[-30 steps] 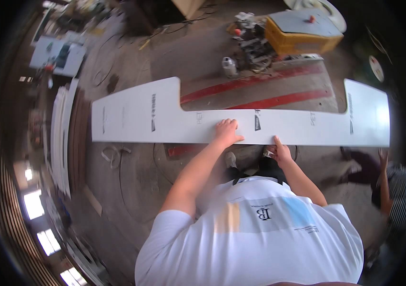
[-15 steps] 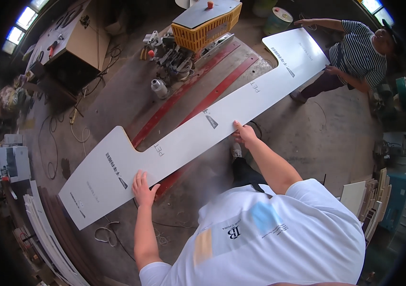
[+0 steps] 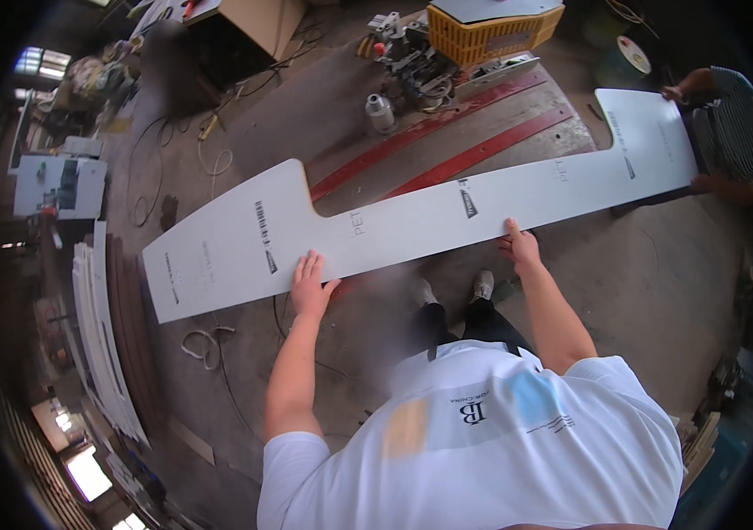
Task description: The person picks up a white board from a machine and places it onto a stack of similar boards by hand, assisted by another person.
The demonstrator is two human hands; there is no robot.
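Note:
A long white panel with broad ends and a narrower middle spans the view in front of me, above red rails. My left hand lies with its fingers flat on the panel's near part, left of the middle, thumb spread at the edge. Farther right, my right hand pinches the near edge, thumb on top and fingers underneath, partly hidden. At the far right end a co-worker in a striped shirt has both hands at the panel's corners.
Beyond the panel, two red rails cross a grey machine bed, with a metal cylinder and a yellow basket nearby. Cables lie on the floor at left. Stacked boards stand along the left side.
My view has turned, so the panel lies more level and farther right. The co-worker's far hand has come to the panel's corner. My hands keep their places along the near edge.

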